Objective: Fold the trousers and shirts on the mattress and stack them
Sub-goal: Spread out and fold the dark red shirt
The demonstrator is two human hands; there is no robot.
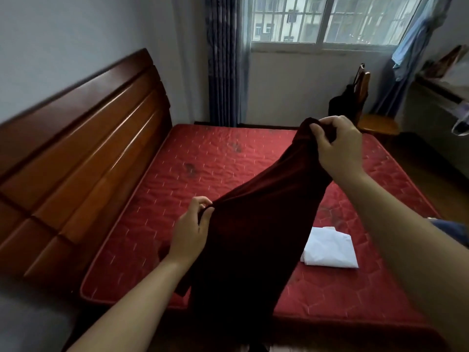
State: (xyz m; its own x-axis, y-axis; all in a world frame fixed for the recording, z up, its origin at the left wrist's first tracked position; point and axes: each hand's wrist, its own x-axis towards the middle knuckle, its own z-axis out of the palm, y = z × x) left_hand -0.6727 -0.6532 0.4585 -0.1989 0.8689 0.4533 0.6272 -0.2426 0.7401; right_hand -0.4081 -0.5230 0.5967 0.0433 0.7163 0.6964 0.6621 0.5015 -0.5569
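A dark maroon garment (256,224) hangs in the air above the near part of the red quilted mattress (203,158). My right hand (337,146) grips its top edge, raised high on the right. My left hand (190,229) pinches the same edge lower down on the left. The cloth stretches slantwise between the two hands and drops below the mattress's front edge. I cannot tell whether it is a shirt or trousers. A folded white garment (330,250) lies on the mattress at the right, partly behind the maroon cloth.
A wooden headboard (83,138) runs along the left of the bed. A wooden chair (373,123) with a dark item draped on it stands past the far right corner. A window and curtains are at the back. Blue fabric (454,229) shows at the right edge.
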